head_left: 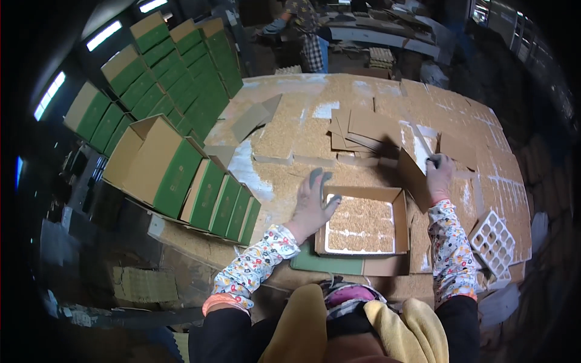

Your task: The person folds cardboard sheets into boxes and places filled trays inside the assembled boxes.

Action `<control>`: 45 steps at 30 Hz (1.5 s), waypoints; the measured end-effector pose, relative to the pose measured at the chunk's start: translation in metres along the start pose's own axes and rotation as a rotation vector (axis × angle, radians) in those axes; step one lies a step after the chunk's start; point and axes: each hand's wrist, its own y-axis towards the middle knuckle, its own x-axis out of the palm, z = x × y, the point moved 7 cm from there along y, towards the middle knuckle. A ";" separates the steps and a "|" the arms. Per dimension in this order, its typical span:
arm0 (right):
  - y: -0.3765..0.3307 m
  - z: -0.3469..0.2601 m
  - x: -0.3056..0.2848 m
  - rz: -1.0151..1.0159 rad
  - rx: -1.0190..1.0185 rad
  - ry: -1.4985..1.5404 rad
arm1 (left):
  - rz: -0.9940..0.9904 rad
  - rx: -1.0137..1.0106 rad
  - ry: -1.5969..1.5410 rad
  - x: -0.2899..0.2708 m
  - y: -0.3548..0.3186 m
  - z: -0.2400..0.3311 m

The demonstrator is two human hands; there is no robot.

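Note:
In front of me an open cardboard box (402,224) holds a white compartment tray (357,251) covered with tan husk-like filling (364,222). Its green flap (327,264) lies flat under the near side. My left hand (310,204), in a grey-fingered glove, is at the box's far left corner with fingers spread and nothing in them. To the right of the box, my right hand (440,177), gloved alike, pinches a brown cardboard sheet (413,179) held tilted on edge. Flowered sleeves cover both forearms.
Green and brown cartons (175,175) stand in rows on the left. Loose cardboard pieces (369,125) lie on the husk-strewn table (284,139). A white empty tray (493,242) rests at the right edge. Beyond the table a person (302,30) stands by another bench.

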 end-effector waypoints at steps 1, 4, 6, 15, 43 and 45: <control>-0.021 -0.045 0.006 -0.091 -0.234 -0.064 | -0.037 -0.005 -0.027 -0.001 0.001 0.002; -0.132 -0.119 0.045 -0.705 -0.913 -0.270 | 0.085 0.240 0.094 -0.009 -0.009 0.010; -0.198 -0.079 0.075 -1.295 -0.782 -0.499 | -0.396 0.254 0.404 0.047 -0.028 0.012; -0.173 -0.045 0.095 -0.490 -0.621 -0.556 | -1.118 0.066 0.598 0.176 -0.054 -0.040; -0.222 -0.088 0.080 -1.189 0.144 0.815 | 0.823 -0.379 0.271 -0.236 -0.201 -0.059; -0.190 -0.068 0.120 -1.071 0.622 1.300 | 1.164 -0.139 0.387 -0.352 -0.199 -0.068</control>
